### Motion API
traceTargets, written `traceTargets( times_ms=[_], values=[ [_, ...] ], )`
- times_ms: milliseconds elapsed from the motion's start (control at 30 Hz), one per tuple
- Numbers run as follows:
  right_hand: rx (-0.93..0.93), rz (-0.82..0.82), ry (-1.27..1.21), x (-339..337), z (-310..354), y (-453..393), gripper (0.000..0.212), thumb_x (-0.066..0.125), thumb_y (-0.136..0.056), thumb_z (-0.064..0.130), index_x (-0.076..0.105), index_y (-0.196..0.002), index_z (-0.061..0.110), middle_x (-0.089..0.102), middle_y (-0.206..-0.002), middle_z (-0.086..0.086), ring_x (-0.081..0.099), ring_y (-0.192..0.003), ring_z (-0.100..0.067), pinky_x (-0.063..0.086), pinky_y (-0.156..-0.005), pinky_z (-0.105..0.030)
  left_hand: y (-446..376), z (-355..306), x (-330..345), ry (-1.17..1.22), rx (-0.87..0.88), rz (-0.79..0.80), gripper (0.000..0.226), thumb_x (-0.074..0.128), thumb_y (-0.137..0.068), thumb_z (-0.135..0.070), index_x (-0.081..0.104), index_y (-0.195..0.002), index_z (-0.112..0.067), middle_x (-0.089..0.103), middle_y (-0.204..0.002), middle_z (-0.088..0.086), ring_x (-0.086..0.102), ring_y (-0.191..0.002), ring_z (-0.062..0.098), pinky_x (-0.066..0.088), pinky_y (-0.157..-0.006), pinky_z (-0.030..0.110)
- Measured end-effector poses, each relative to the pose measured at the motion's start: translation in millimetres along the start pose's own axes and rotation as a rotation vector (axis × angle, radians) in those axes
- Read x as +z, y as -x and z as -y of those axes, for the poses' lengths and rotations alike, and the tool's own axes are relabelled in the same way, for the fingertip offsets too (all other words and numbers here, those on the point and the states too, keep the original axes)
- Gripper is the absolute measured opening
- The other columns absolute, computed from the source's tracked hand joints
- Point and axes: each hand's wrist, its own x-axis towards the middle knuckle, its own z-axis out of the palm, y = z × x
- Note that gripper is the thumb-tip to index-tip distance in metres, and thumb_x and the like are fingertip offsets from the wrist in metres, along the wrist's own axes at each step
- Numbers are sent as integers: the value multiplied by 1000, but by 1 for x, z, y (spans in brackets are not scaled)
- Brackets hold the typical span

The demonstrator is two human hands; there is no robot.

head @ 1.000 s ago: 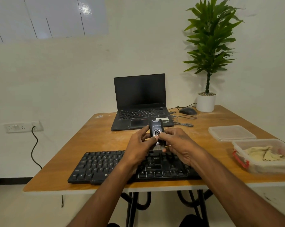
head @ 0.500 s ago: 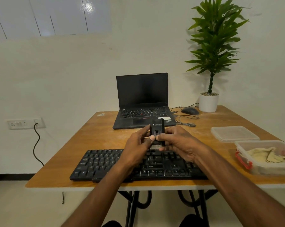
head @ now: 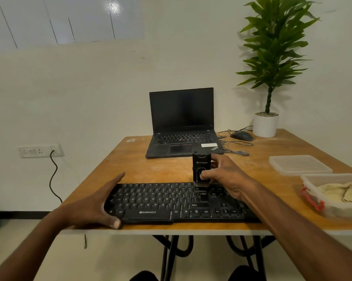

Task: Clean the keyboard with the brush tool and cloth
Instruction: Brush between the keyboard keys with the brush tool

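The right hand (head: 223, 177) grips one black rectangular brush tool (head: 200, 169) upright, thumb across its front, bristles down and touching the top key row of the one black full-size keyboard (head: 171, 201). The left hand (head: 96, 205) lies flat with fingers straight over the keyboard's left end, thumb at the keyboard's near edge. The two hands are well apart.

The keyboard lies just inside the near edge of the wooden tabletop (head: 150, 169); the left thumb is almost at that edge. Bare wood runs between the hands and beyond them.

Beyond the right hand stands one open black laptop (head: 182, 126), near the brush tool but apart from it. To the right of the right hand sits one clear plastic container (head: 333, 201) holding one crumpled yellowish cloth (head: 339, 192), close to the keyboard's right end. Its one clear flat lid (head: 299, 164) lies just beyond it. Farther beyond the right hand are one dark mouse (head: 242, 135) and one potted green plant in a white pot (head: 265, 124) near the far right edge.
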Motion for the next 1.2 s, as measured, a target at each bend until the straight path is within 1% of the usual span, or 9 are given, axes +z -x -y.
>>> traceTargets(
  times_ms=[167, 267, 533, 633, 700, 767, 967, 1100, 1200],
  values=[
    [15, 25, 72, 2, -3, -8, 50, 74, -77, -7, 61, -117, 19, 68, -112, -11, 68, -101, -28, 60, -85, -45, -4, 7, 1, -34, 37, 10, 138, 93, -55, -73, -4, -153, -68, 12, -160, -35, 32, -143, -6, 43, -107, 20],
    [31, 42, 153, -3, 0, -13, 51, 76, -76, -5, 61, -118, 21, 67, -115, -7, 68, -102, -26, 59, -90, -46, -3, 15, -1, 23, 50, -18, 135, 94, -56, -70, 1, -154, -69, 18, -163, -31, 35, -144, -7, 42, -112, 22],
    [-83, 153, 268, 6, 2, 26, 45, 77, -82, 9, 64, -119, 30, 70, -115, 6, 70, -99, -16, 60, -82, -35, -5, 18, 3, 50, 53, -103, 137, 96, -51, -70, 12, -159, -59, 26, -156, -31, 39, -141, -2, 43, -111, 26],
    [-134, 239, 294, 10, -2, 45, 45, 77, -84, 13, 62, -120, 36, 70, -114, 17, 67, -103, -4, 56, -77, -22, -7, 20, 2, 14, 62, -90, 135, 92, -50, -76, 14, -158, -56, 25, -153, -35, 39, -140, 1, 45, -110, 28],
    [-159, 220, 353, 8, -2, 42, 44, 78, -84, 17, 62, -119, 38, 70, -115, 17, 65, -105, -2, 55, -81, -21, -9, 20, 2, 3, 70, -71, 133, 90, -49, -79, 15, -157, -56, 24, -152, -36, 40, -140, 2, 46, -109, 27],
    [-173, 141, 392, 2, -4, 26, 44, 79, -83, 20, 62, -120, 36, 69, -116, 12, 67, -104, -7, 56, -85, -28, -10, 21, 2, 19, 75, -64, 133, 92, -49, -77, 16, -156, -56, 26, -153, -33, 41, -139, 2, 47, -107, 26],
    [-194, 5, 452, -4, -4, -11, 43, 79, -83, 17, 57, -114, 37, 66, -109, 15, 65, -99, -6, 49, -69, -17, -10, 20, 3, 46, 79, -86, 135, 95, -47, -71, 16, -156, -58, 32, -152, -28, 44, -136, -1, 47, -100, 19],
    [-216, 74, 480, -1, -4, 11, 49, 79, -82, 18, 59, -123, 35, 68, -116, 15, 63, -106, -2, 50, -83, -19, -10, 21, 4, 54, 82, -106, 136, 95, -46, -71, 17, -156, -58, 32, -153, -28, 42, -136, -5, 45, -102, 19],
    [-230, 169, 480, 3, -6, 41, 50, 80, -82, 18, 59, -121, 40, 68, -109, 25, 61, -103, 8, 50, -78, -10, -11, 24, 4, 49, 85, -118, 135, 96, -47, -71, 17, -156, -60, 32, -154, -27, 41, -138, -4, 44, -107, 23]
  ],
)
